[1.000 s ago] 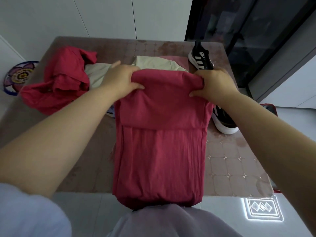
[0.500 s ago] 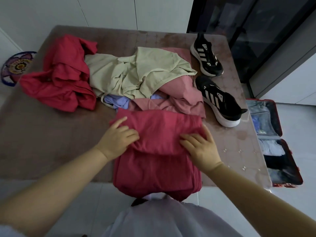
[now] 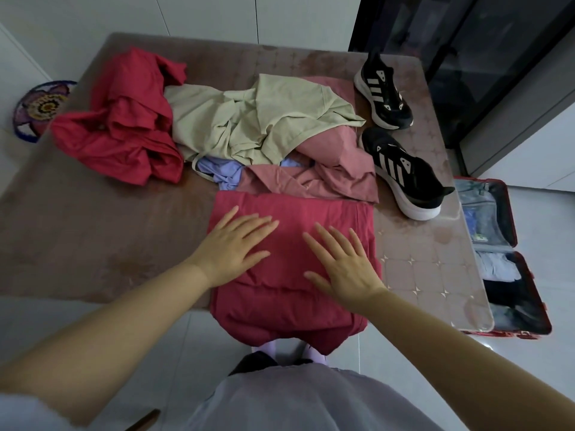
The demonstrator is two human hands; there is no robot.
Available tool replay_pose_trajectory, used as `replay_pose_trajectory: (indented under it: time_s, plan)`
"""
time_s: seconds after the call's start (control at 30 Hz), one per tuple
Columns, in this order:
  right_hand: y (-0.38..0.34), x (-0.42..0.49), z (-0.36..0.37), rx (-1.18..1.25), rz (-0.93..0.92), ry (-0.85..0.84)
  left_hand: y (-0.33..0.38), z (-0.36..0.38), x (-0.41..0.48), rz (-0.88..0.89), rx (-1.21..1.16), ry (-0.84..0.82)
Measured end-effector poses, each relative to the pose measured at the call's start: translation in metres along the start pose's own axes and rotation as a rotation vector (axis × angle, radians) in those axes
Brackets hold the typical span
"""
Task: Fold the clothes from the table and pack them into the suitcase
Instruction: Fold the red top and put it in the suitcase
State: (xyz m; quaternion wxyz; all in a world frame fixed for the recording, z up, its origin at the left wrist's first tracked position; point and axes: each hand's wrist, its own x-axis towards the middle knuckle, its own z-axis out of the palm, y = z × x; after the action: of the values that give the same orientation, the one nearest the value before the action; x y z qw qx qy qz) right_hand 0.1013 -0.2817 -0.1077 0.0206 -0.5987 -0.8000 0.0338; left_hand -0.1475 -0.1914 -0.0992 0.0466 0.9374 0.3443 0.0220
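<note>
Hands: left hand (image 3: 231, 250) and right hand (image 3: 345, 265), both flat, palms down, fingers straight and spread, gripping nothing. They lie side by side, a little apart, pressing on the folded red garment (image 3: 289, 309).

Folded red garment: a rectangular bundle at the near edge of the worktop (image 3: 93, 228), its near end hanging over that edge towards the person.

Unfolded pile, behind the bundle:
- pink garment (image 3: 326, 178), crumpled, touching the bundle's far edge;
- lavender-blue garment (image 3: 217, 169), mostly buried, showing beneath the others;
- beige garment (image 3: 249, 119), rumpled, lying on top of the pink and lavender-blue pieces;
- crumpled red garment (image 3: 124, 126), at the far left, touching the beige one.

Shoes: two black trainers with pale stripes and white soles, far shoe (image 3: 384, 94) and near shoe (image 3: 404, 178), on the right side of the worktop, just beside the pile.

Suitcase (image 3: 513, 225): red shell, lying open on the floor beside the worktop's right edge, with light and dark items inside.

Round patterned mat (image 3: 40, 104): on the floor at far left.
</note>
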Motion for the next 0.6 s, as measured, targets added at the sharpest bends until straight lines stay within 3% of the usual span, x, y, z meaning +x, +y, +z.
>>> replay_pose_trajectory:
  time_s: [0.23, 0.33, 0.5, 0.53, 0.6]
  plan:
    - [-0.002, 0.006, 0.028, -0.049, 0.059, -0.217, 0.02, 0.051, 0.013, -0.009, 0.084, -0.11]
    - [0.001, 0.004, 0.027, -0.007, 0.049, -0.21, 0.019, 0.053, 0.009, 0.001, 0.079, -0.114]
    - [0.035, 0.036, 0.001, 0.202, 0.167, -0.055, -0.014, 0.018, 0.037, -0.108, -0.054, 0.177]
    - [0.046, 0.046, -0.004, 0.21, 0.186, -0.069, -0.026, 0.011, 0.046, -0.16, -0.099, 0.174]
    - [0.065, 0.066, -0.011, 0.216, 0.187, -0.141, -0.045, -0.001, 0.063, -0.239, -0.178, -0.004]
